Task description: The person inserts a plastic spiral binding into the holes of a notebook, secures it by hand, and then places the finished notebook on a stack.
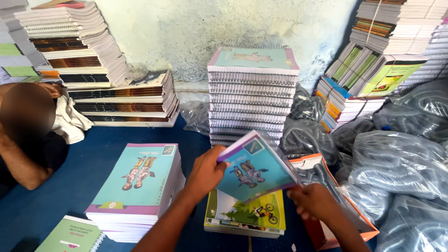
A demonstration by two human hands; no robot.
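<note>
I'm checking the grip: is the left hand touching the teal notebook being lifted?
Touching. The head view shows the left hand with its fingers wrapped over the teal notebook's upper left edge, no gap.

This looks like a stockroom or small bindery packing room for school notebooks. A tall stack of spiral-bound notebooks [253, 95] stands against a rough, patchy plastered wall [210, 28]. Left of that stack more leaning piles [84, 51] rise, right of it string-tied bundles [373, 65] lean, and below those lie clear plastic bags of binding coils [401, 163]. Everything rests on a blue floor [102, 144].
</note>
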